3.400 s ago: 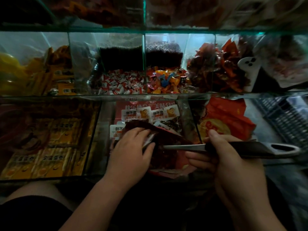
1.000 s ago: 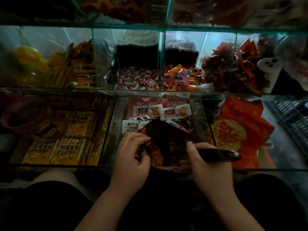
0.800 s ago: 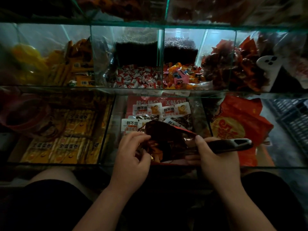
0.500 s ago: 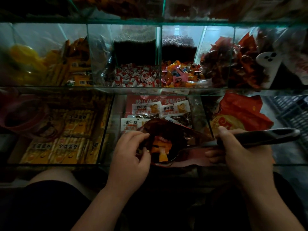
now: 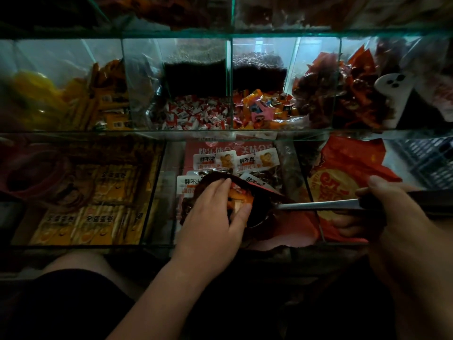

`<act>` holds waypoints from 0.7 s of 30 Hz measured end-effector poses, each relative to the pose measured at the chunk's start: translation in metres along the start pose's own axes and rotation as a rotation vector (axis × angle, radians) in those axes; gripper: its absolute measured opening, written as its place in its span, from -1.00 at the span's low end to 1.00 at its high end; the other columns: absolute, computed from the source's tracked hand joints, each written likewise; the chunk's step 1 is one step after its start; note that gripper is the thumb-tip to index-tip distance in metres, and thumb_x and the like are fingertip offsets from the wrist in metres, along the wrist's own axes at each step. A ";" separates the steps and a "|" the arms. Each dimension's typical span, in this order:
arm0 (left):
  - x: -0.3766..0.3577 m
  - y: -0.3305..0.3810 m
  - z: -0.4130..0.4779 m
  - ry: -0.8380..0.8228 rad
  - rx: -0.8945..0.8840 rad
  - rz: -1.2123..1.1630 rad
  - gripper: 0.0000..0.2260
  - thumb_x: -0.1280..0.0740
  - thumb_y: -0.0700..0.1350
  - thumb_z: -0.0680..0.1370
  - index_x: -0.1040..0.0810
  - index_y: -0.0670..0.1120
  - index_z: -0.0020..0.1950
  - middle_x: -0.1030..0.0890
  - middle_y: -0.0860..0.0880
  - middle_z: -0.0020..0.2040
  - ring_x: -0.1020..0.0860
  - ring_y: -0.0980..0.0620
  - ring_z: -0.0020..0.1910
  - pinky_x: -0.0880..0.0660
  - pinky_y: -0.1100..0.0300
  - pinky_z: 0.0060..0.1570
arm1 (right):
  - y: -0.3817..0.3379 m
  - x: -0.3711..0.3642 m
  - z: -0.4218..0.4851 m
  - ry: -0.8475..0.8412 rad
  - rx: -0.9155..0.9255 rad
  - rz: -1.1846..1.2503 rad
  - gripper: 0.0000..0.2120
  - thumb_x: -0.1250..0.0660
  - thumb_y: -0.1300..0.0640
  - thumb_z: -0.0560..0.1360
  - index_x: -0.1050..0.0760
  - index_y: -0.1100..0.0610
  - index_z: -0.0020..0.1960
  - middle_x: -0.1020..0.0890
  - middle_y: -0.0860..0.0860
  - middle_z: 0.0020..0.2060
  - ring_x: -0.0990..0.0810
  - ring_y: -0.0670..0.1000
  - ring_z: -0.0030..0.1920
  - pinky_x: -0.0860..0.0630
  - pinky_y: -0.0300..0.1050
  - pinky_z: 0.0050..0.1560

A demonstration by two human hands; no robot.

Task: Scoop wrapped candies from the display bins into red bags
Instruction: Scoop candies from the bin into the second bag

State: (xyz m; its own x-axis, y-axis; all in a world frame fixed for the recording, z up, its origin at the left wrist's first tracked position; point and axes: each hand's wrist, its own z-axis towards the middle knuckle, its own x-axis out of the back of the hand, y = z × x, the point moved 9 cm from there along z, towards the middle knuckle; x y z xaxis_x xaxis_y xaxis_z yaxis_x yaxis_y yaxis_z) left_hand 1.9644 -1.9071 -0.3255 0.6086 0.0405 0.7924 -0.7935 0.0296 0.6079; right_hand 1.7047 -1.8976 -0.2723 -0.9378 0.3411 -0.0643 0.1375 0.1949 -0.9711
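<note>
A dark red bag (image 5: 291, 224) lies open over the front middle bin. My left hand (image 5: 215, 212) reaches into its mouth, fingers curled over orange wrapped candies (image 5: 239, 200) there. My right hand (image 5: 382, 214) grips the dark handle of a metal scoop (image 5: 316, 205), whose shaft runs level to the left and whose bowl sits in the bag's mouth under the candies. The bowl is mostly hidden by my left hand.
Glass bins (image 5: 230, 82) fill the shelf behind: red-and-white candies (image 5: 196, 114), mixed orange candies (image 5: 262, 109), red packets (image 5: 343, 89). Below lie yellow packs (image 5: 98, 192), white-labelled snack packs (image 5: 235, 160) and red bags (image 5: 343, 175). A white scoop (image 5: 394, 89) stands right.
My right hand drew back to the right, so the scoop's shaft came out further. My left hand moved from the bag's edge onto the candies at its mouth.
</note>
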 end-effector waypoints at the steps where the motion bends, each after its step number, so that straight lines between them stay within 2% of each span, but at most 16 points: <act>1: 0.000 0.002 0.002 0.005 -0.008 -0.007 -0.38 -0.03 0.34 0.62 -0.16 0.09 0.62 -0.21 0.14 0.60 -0.15 0.16 0.56 -0.19 0.07 0.53 | -0.003 -0.003 -0.003 -0.012 -0.009 0.028 -0.70 -0.13 0.05 0.69 -0.40 0.15 -0.17 -0.54 0.03 -0.65 -0.54 -0.05 -0.66 -0.42 -0.32 -0.66; 5: 0.005 0.006 0.005 0.075 -0.014 -0.026 -0.42 -0.01 0.28 0.65 -0.20 0.06 0.62 -0.20 0.14 0.60 -0.10 0.19 0.58 -0.06 0.19 0.50 | -0.011 -0.016 -0.014 -0.057 0.024 0.095 -0.72 -0.15 0.10 0.69 -0.40 0.13 -0.17 -0.57 0.06 -0.62 -0.57 -0.04 -0.64 -0.47 -0.28 -0.64; 9: 0.012 0.013 0.011 0.139 -0.060 0.021 -0.44 0.03 0.25 0.67 -0.25 0.03 0.61 -0.24 0.12 0.60 -0.06 0.19 0.59 0.03 0.15 0.55 | -0.011 -0.025 -0.021 -0.051 0.054 0.183 -0.75 -0.20 0.14 0.66 -0.43 0.13 -0.20 -0.59 0.05 -0.58 -0.63 0.03 -0.58 -0.52 -0.22 -0.60; 13: 0.018 0.024 0.027 0.161 -0.111 0.090 -0.45 0.05 0.22 0.67 -0.29 0.01 0.59 -0.29 0.09 0.59 -0.08 0.16 0.60 0.32 0.27 0.50 | -0.015 -0.030 -0.021 -0.030 0.097 0.215 -0.76 -0.23 0.17 0.65 -0.45 0.10 -0.19 -0.63 0.03 -0.53 -0.68 0.08 -0.51 -0.55 -0.22 -0.55; 15: 0.020 0.031 0.036 0.173 -0.140 0.096 -0.45 0.06 0.20 0.68 -0.29 0.01 0.59 -0.29 0.08 0.59 -0.09 0.15 0.60 0.32 0.21 0.53 | -0.018 -0.033 -0.019 -0.019 0.102 0.229 -0.77 -0.23 0.16 0.66 -0.45 0.09 -0.17 -0.64 0.03 -0.52 -0.69 0.07 -0.49 -0.56 -0.23 -0.53; 19: 0.032 0.049 0.063 0.219 -0.206 0.043 -0.46 0.01 0.20 0.68 -0.26 -0.01 0.60 -0.25 0.06 0.61 -0.06 0.12 0.61 0.19 0.06 0.60 | -0.028 -0.034 -0.005 0.026 0.077 0.288 -0.81 -0.23 0.10 0.67 -0.46 0.11 -0.11 -0.68 -0.02 -0.48 -0.71 0.04 -0.44 -0.57 -0.25 -0.49; 21: 0.044 0.061 0.077 0.267 -0.243 -0.024 -0.47 -0.05 0.18 0.69 -0.24 -0.01 0.61 -0.21 0.05 0.62 -0.05 0.16 0.60 0.11 0.08 0.60 | -0.039 -0.033 0.004 0.049 0.067 0.329 -0.81 -0.24 0.07 0.67 -0.48 0.11 -0.08 -0.70 -0.01 -0.45 -0.73 0.02 -0.42 -0.58 -0.26 -0.47</act>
State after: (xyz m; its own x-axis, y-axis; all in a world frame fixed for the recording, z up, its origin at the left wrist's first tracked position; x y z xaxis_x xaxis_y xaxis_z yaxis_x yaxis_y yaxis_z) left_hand 1.9432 -1.9804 -0.2494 0.6309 0.2955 0.7174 -0.7755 0.2690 0.5712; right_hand 1.7292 -1.9200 -0.2329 -0.8301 0.4197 -0.3671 0.4074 0.0068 -0.9132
